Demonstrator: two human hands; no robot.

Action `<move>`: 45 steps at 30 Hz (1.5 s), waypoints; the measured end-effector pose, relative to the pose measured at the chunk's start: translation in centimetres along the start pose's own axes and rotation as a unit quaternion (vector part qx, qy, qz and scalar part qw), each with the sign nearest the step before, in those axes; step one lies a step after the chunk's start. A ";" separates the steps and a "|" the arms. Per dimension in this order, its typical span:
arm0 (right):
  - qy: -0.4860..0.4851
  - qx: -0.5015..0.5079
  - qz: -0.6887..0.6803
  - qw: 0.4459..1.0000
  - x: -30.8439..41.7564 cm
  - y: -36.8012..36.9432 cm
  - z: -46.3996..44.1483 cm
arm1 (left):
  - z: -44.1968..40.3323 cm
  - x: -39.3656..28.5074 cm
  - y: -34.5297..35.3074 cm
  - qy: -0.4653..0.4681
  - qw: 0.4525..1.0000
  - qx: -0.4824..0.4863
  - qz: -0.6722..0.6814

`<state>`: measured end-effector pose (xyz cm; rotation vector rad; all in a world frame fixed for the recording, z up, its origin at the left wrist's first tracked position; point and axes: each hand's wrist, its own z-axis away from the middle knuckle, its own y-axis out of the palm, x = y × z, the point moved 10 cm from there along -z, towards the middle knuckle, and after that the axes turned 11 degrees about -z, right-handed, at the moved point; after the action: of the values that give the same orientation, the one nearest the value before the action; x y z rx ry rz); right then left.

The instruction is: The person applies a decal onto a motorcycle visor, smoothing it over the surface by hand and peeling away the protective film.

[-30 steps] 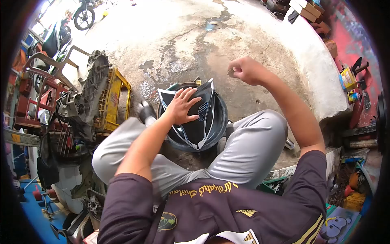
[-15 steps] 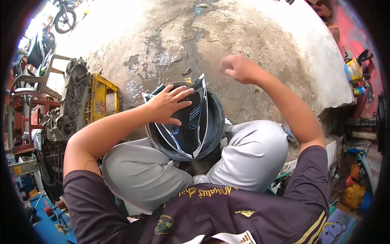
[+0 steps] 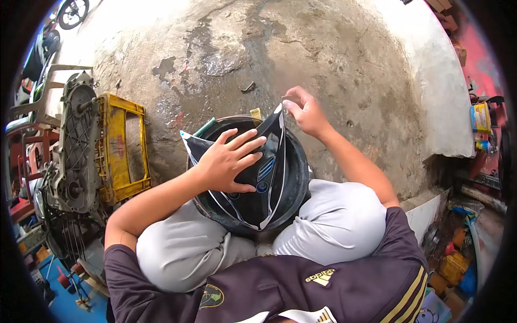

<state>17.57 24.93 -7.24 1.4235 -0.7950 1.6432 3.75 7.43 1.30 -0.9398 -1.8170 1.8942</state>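
Head camera: a black, V-shaped panel with white edges and blue markings (image 3: 270, 156) lies across the mouth of a round, dark tub (image 3: 304, 180), its two upper points reaching to the tub's far rim. Bare and palm down, the left hand (image 3: 226, 160) rests on the panel over the tub's middle, fingers spread wide. At the tub's far right, the right hand (image 3: 306, 114) is at the panel's raised tip; its grip is narrow, thumb and forefinger nearly together, but I cannot tell what it holds, if anything. A slim teal rod (image 3: 204, 128) shows at the tub's far left rim. Beyond the tub, a small dark scrap (image 3: 248, 87) lies on the stained, partly wet concrete floor (image 3: 344, 70). Left of the tub stands a yellow plastic crate (image 3: 115, 153), with a grey metal casing (image 3: 75, 142) farther left. Knees in pale grey trousers (image 3: 180, 242) flank the tub's near side.
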 end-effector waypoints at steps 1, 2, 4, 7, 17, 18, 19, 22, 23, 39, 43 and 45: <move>0.002 -0.003 -0.001 1.000 -0.3 -0.2 -0.2 | -0.1 -0.2 0.3 0.003 1.000 0.002 0.003; 0.018 -0.009 -0.011 1.000 -1.0 -0.5 -0.4 | -0.1 0.0 0.2 -0.005 1.000 -0.009 0.004; 0.035 -0.018 -0.024 0.999 -1.9 -0.6 -0.3 | 0.0 0.0 0.0 -0.018 1.000 -0.021 0.008; 0.047 -0.015 -0.042 0.998 -3.1 -0.3 -0.1 | -0.1 0.0 0.1 -0.026 1.000 -0.009 0.006; -0.008 -0.033 0.089 0.995 -2.5 -0.6 -0.1 | -0.5 -0.5 0.2 -0.053 0.997 0.060 -0.022; -0.018 -0.039 0.093 0.995 -2.2 -0.7 -0.3 | -0.5 -0.6 0.1 -0.054 0.997 0.059 -0.021; -0.019 -0.037 0.092 0.995 -2.2 -0.6 -0.1 | -0.5 -0.6 0.2 -0.054 0.996 0.071 -0.021; 0.029 -0.027 0.110 0.993 -2.4 -0.4 0.1 | -0.5 -0.4 0.3 -0.054 0.995 0.085 -0.024; 0.023 -0.028 0.111 0.993 -1.9 -0.3 -0.1 | -0.5 -0.5 0.4 -0.053 0.994 0.087 -0.026; -0.039 -0.033 0.110 0.993 -1.4 -0.6 -0.9 | -0.6 -0.6 0.3 -0.046 0.994 0.099 -0.019; -0.054 -0.030 0.076 0.995 -1.6 -0.4 -0.6 | -0.6 -0.6 0.4 -0.045 0.993 0.104 -0.024; -0.039 -0.026 0.072 0.996 -2.1 -0.5 -0.8 | -0.6 -0.5 0.4 -0.044 0.994 0.102 -0.023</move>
<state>17.72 25.48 -9.50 1.4291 -0.9996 1.6700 4.60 7.49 1.06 -0.7503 -1.6378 2.0745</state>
